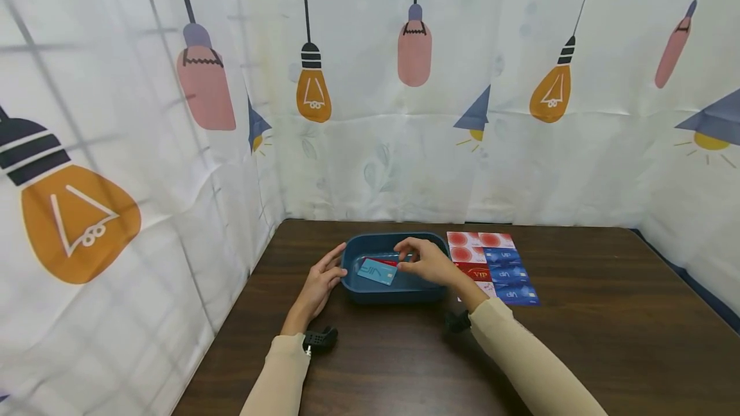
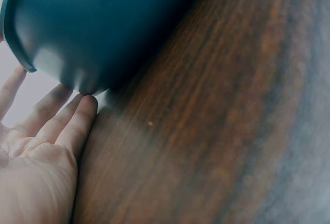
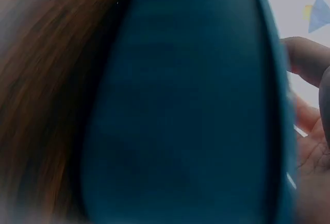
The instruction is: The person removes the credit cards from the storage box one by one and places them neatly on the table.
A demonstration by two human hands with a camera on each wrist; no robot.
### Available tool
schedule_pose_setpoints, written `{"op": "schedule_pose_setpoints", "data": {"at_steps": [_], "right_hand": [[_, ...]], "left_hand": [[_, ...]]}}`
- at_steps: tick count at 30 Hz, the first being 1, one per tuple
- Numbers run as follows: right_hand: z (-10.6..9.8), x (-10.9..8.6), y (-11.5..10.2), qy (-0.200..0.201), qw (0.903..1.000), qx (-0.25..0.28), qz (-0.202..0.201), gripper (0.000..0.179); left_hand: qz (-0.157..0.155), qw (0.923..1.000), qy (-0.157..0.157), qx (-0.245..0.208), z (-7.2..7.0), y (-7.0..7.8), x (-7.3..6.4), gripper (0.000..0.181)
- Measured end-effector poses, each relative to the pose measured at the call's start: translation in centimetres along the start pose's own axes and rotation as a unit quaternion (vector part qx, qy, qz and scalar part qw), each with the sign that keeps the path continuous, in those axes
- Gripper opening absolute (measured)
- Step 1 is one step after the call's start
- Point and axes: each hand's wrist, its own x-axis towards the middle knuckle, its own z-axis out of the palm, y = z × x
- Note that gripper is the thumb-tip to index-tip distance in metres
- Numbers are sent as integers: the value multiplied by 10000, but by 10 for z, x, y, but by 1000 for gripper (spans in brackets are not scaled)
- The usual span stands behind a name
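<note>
A dark blue rectangular bin (image 1: pixel 370 297) stands on the table, with a light blue card (image 1: pixel 376 271) and a red card (image 1: pixel 386 262) lying overlapped inside. My left hand (image 1: pixel 320 284) is at the bin's left end; in the left wrist view its fairly straight fingers (image 2: pixel 77 121) touch the outer wall. Over the right part of the bin is my right hand (image 1: pixel 430 262), fingers loosely bent, thumb close to the light blue card's right edge. Nothing shows between its fingers. In the right wrist view the bin wall (image 3: pixel 180 105) hides much of this hand.
Right of the bin, red-and-white and blue printed cards (image 1: pixel 505 268) lie in a block, some marked VIP. The brown wooden table (image 1: pixel 590 326) extends to the right. A white curtain (image 1: pixel 358 165) printed with lamps stands behind and to the left.
</note>
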Motion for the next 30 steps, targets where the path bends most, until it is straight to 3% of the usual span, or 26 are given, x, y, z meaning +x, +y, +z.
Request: {"op": "schedule_pose_setpoints", "data": {"at_steps": [5, 15, 30], "right_hand": [[16, 18, 4, -99, 9997, -53, 204, 38], [31, 30, 10, -102, 9955, -360, 875, 41], [34, 34, 12, -342, 9892, -996, 1019, 51]], "left_hand": [[-13, 10000, 11, -1, 2, 0, 1, 62], [-19, 10000, 0, 21, 3, -1, 0, 62], [-29, 10000, 50, 12, 0, 0, 1, 61]]}}
